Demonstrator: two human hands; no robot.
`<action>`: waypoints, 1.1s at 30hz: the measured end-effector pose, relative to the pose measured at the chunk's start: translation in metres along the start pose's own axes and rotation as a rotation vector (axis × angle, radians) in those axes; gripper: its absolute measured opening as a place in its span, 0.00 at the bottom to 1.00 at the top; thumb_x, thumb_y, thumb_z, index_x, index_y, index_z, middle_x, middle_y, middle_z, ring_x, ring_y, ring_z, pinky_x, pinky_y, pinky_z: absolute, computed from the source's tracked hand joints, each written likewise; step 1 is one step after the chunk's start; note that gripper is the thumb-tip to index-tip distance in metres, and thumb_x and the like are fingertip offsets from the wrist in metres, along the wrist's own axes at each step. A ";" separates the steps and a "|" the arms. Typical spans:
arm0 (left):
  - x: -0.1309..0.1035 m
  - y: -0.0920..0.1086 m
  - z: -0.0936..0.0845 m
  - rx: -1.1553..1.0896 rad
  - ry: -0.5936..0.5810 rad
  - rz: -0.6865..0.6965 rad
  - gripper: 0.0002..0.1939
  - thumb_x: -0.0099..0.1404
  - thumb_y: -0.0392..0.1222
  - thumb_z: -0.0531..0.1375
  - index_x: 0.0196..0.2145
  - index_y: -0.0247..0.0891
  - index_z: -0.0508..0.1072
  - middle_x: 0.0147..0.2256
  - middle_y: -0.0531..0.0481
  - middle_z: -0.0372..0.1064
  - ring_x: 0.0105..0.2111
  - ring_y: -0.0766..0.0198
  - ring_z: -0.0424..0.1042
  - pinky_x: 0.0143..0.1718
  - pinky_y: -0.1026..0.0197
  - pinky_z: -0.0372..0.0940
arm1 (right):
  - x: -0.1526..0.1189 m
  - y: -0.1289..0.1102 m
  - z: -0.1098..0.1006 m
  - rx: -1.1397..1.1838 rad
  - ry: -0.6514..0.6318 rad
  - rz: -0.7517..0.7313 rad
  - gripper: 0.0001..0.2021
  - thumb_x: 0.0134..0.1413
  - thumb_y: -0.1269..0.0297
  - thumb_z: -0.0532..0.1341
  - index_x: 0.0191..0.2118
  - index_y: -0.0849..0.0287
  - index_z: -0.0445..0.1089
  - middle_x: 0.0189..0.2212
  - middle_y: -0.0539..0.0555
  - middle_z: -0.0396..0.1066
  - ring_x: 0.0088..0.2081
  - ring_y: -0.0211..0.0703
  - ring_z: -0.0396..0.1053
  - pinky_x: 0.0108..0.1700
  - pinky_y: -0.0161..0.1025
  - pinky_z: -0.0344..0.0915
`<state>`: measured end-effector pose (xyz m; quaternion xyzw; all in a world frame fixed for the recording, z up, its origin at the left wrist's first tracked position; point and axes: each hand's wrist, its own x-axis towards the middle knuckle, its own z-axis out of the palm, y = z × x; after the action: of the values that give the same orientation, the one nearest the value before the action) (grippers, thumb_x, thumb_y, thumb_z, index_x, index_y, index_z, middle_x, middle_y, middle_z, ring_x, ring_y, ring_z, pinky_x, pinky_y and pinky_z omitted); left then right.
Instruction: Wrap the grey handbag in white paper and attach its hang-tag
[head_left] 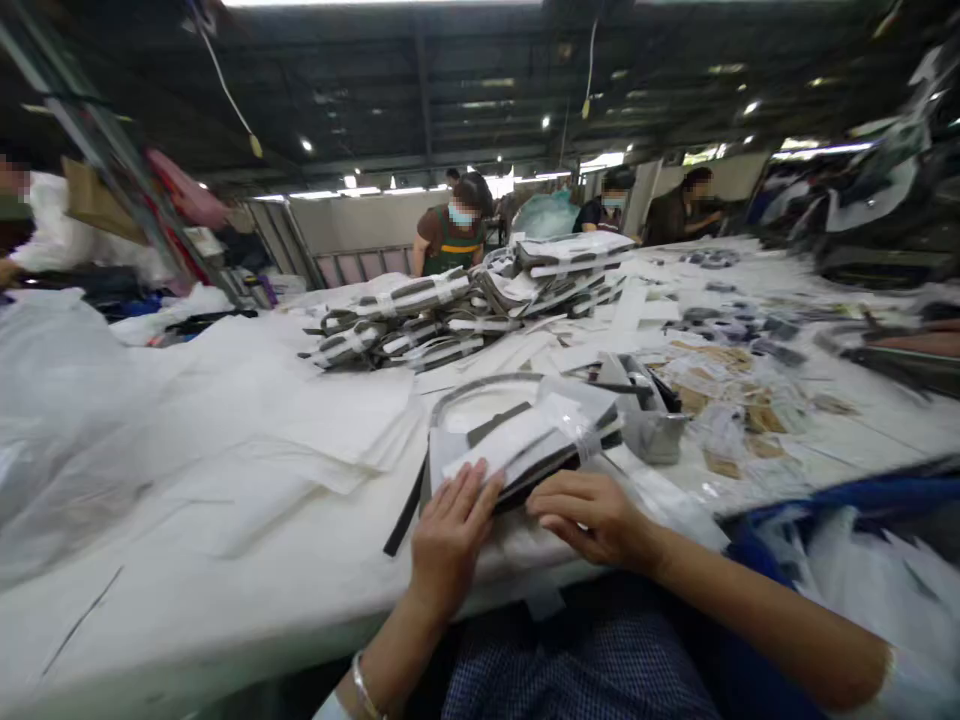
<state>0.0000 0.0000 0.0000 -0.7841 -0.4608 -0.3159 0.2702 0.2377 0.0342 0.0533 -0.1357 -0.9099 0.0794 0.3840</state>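
1. Grey and white cut pieces, bundle [525, 445], tied with a clear band, near edge of white table [225, 560], centre
2. Left hand [450, 535]: flat on bundle's near left corner, fingers together, nothing clamped
3. Right hand [592, 515]: fingers curled over bundle's near right edge; fingertips hidden, so grip cannot be told
4. Black strip [405, 515]: left of the bundle, upper end hidden under it
5. Far heap of bundles [465, 310]: blurred, contents indistinct
6. Grey container [652, 425], right: partly hidden
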 end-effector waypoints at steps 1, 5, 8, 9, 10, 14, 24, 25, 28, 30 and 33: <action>-0.003 0.008 0.004 0.012 -0.008 0.019 0.21 0.73 0.37 0.51 0.62 0.44 0.65 0.61 0.49 0.65 0.57 0.56 0.69 0.54 0.51 0.70 | 0.006 0.005 -0.002 -0.015 0.064 0.023 0.07 0.63 0.69 0.59 0.44 0.60 0.73 0.38 0.55 0.77 0.40 0.41 0.74 0.44 0.37 0.71; -0.008 0.029 0.014 0.059 -0.046 0.040 0.22 0.73 0.36 0.48 0.62 0.45 0.64 0.61 0.49 0.64 0.58 0.54 0.68 0.53 0.50 0.70 | 0.040 0.040 0.004 -0.100 0.045 0.303 0.08 0.65 0.66 0.57 0.43 0.59 0.74 0.41 0.54 0.78 0.45 0.40 0.73 0.51 0.36 0.68; -0.007 0.033 0.013 0.084 -0.050 0.028 0.22 0.74 0.36 0.47 0.62 0.45 0.64 0.61 0.49 0.64 0.58 0.53 0.68 0.53 0.50 0.71 | 0.079 0.081 0.027 -0.184 -0.244 0.630 0.12 0.64 0.62 0.58 0.49 0.59 0.73 0.48 0.55 0.76 0.49 0.41 0.73 0.53 0.34 0.65; -0.007 0.034 0.012 0.087 -0.040 0.027 0.22 0.74 0.36 0.47 0.62 0.45 0.65 0.61 0.49 0.64 0.58 0.53 0.68 0.53 0.50 0.71 | 0.093 0.094 0.038 -0.201 -0.337 0.695 0.13 0.63 0.61 0.59 0.50 0.60 0.73 0.48 0.56 0.77 0.49 0.43 0.73 0.52 0.34 0.65; -0.007 0.034 0.011 0.090 -0.028 0.024 0.22 0.74 0.36 0.46 0.61 0.46 0.65 0.61 0.49 0.65 0.58 0.54 0.68 0.52 0.50 0.71 | 0.106 0.106 0.049 -0.212 -0.410 0.742 0.15 0.62 0.59 0.61 0.49 0.61 0.74 0.47 0.57 0.77 0.49 0.45 0.73 0.51 0.35 0.66; -0.010 0.042 0.006 0.109 0.022 -0.005 0.22 0.74 0.36 0.45 0.60 0.46 0.67 0.60 0.50 0.66 0.57 0.54 0.69 0.51 0.52 0.73 | 0.144 0.133 0.094 -0.234 -0.561 0.880 0.20 0.53 0.52 0.67 0.43 0.66 0.76 0.45 0.64 0.77 0.50 0.55 0.73 0.52 0.44 0.67; -0.016 0.050 0.003 0.065 0.051 -0.062 0.22 0.74 0.35 0.45 0.60 0.47 0.67 0.59 0.51 0.66 0.56 0.56 0.70 0.49 0.53 0.74 | 0.149 0.145 0.119 0.235 -0.445 1.145 0.11 0.61 0.58 0.63 0.39 0.64 0.73 0.35 0.55 0.77 0.35 0.41 0.75 0.36 0.38 0.72; -0.016 0.049 0.004 0.058 0.046 -0.066 0.22 0.74 0.35 0.45 0.60 0.47 0.66 0.60 0.51 0.66 0.56 0.56 0.70 0.49 0.53 0.74 | 0.148 0.144 0.117 0.316 -0.394 1.143 0.11 0.61 0.59 0.63 0.39 0.63 0.73 0.35 0.55 0.78 0.35 0.40 0.75 0.35 0.36 0.71; -0.016 0.049 0.004 0.034 0.022 -0.076 0.22 0.74 0.35 0.45 0.61 0.46 0.65 0.60 0.50 0.65 0.58 0.55 0.68 0.50 0.52 0.74 | 0.144 0.134 0.108 0.544 -0.252 1.094 0.11 0.59 0.58 0.64 0.39 0.62 0.74 0.39 0.57 0.79 0.38 0.39 0.77 0.36 0.33 0.72; -0.016 0.050 0.005 0.021 0.026 -0.080 0.22 0.74 0.36 0.46 0.61 0.46 0.66 0.60 0.49 0.66 0.58 0.55 0.68 0.50 0.51 0.74 | 0.141 0.124 0.099 0.657 -0.182 1.047 0.15 0.56 0.54 0.66 0.41 0.62 0.76 0.41 0.59 0.79 0.40 0.40 0.77 0.41 0.36 0.73; -0.014 0.049 0.004 0.022 0.052 -0.087 0.21 0.74 0.35 0.48 0.60 0.47 0.67 0.59 0.49 0.66 0.57 0.55 0.69 0.50 0.51 0.73 | 0.132 0.103 0.083 0.765 -0.115 0.956 0.24 0.48 0.48 0.70 0.47 0.61 0.76 0.40 0.58 0.80 0.43 0.43 0.77 0.53 0.43 0.70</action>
<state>0.0398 -0.0260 -0.0197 -0.7520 -0.4907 -0.3424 0.2765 0.1087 0.1693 0.0602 -0.3769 -0.6747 0.5707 0.2774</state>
